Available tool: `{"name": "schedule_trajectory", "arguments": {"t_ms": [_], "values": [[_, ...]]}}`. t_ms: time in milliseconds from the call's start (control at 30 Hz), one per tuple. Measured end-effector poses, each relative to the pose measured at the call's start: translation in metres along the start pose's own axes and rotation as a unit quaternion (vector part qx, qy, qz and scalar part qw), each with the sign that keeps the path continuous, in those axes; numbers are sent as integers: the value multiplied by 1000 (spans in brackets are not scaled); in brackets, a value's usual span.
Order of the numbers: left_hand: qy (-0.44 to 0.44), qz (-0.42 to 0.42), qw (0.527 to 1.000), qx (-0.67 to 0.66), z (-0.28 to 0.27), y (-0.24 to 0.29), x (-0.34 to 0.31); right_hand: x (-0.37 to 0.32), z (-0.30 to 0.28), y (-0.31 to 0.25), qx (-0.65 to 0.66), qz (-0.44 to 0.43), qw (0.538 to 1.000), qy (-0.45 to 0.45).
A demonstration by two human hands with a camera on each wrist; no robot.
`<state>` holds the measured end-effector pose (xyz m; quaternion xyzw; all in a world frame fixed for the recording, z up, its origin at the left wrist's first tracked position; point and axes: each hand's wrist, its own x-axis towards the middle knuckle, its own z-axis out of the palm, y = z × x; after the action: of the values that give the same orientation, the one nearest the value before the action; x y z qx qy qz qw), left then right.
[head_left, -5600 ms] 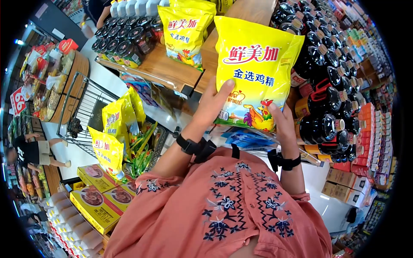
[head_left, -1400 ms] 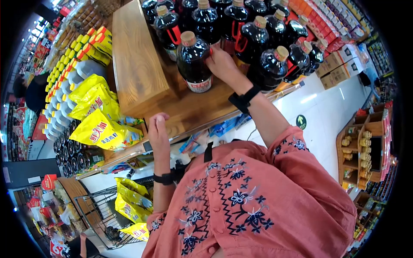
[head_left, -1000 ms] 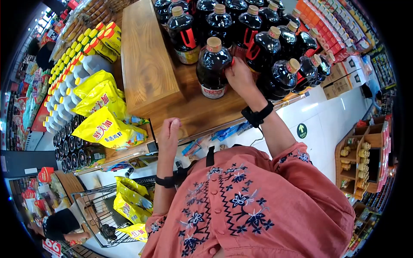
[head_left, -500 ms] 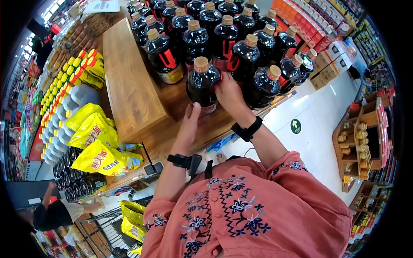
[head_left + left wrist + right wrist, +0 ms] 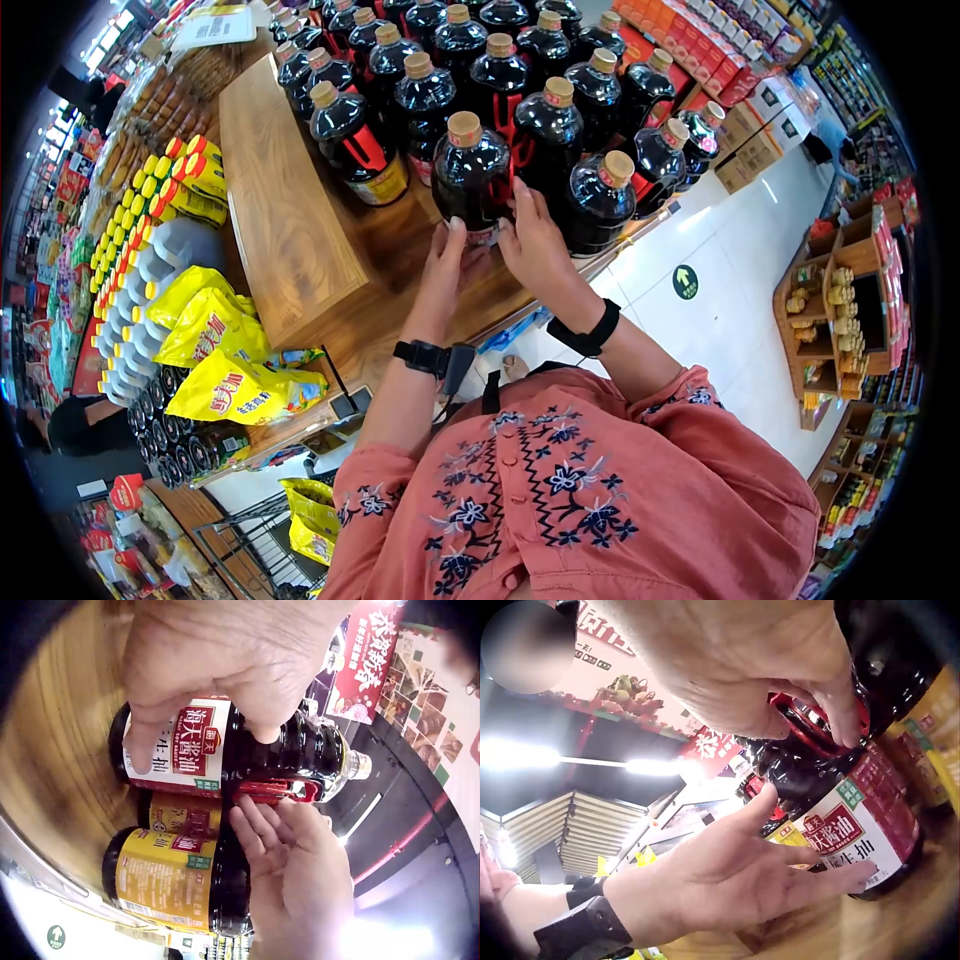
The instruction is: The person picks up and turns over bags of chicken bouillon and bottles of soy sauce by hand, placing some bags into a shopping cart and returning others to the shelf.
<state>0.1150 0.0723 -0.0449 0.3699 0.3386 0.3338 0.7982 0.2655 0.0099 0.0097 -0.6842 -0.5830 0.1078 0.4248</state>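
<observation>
A large dark soy sauce bottle (image 5: 470, 180) with a tan cap stands upright on the wooden display, at the front of a group of similar bottles. My right hand (image 5: 545, 250) holds its red handle (image 5: 829, 731), fingers bent over it in the right wrist view. With fingers extended, my left hand (image 5: 437, 285) lies along the bottle's lower side. Its fingertips (image 5: 139, 759) reach the white label (image 5: 180, 742) in the left wrist view, thumb on the dark body. Yellow-labelled soy sauce bottles (image 5: 165, 877) stand close beside it.
A raised wooden block (image 5: 290, 200) borders the bottles on the left. Yellow seasoning bags (image 5: 235, 385) and lidded jars (image 5: 170, 430) stand farther left. A cart (image 5: 265, 540) with yellow bags is below. White floor (image 5: 650, 320) lies beyond the display's right edge.
The yellow bag held earlier has left my hands. My right hand has moved to the soy sauce bottle's handle, and my left hand has come up from the front edge to its side.
</observation>
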Motion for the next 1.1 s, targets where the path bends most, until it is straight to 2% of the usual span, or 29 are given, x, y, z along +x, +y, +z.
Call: {"name": "schedule_trajectory", "arguments": {"t_ms": [200,300,400,433,567,733,800,867,967,1100], "values": [[11,32,999,-7,10,6,13,-12,-9,5,16,-24,999,-17],[13,18,1000,15,6,10,18,-24,-12,8,45,-45,997,-37],[10,30,999,23,6,10,20,-40,-23,8,57,-37,992,-110],[18,27,999,27,7,10,20,-45,-17,17,70,-54,991,-100],[36,15,998,50,9,12,18,-62,-22,37,55,-71,980,-178],[51,-23,996,71,3,8,20,-75,-38,48,76,-44,962,-258],[74,-5,989,125,4,6,9,-76,-46,50,45,-40,956,-288],[97,-7,986,135,7,2,-9,-83,-48,60,72,-22,964,-257],[100,-35,984,142,8,1,-39,-85,-63,63,57,34,954,-292],[111,-52,983,134,-5,-4,-67,-94,-63,81,83,34,956,-280]]}}
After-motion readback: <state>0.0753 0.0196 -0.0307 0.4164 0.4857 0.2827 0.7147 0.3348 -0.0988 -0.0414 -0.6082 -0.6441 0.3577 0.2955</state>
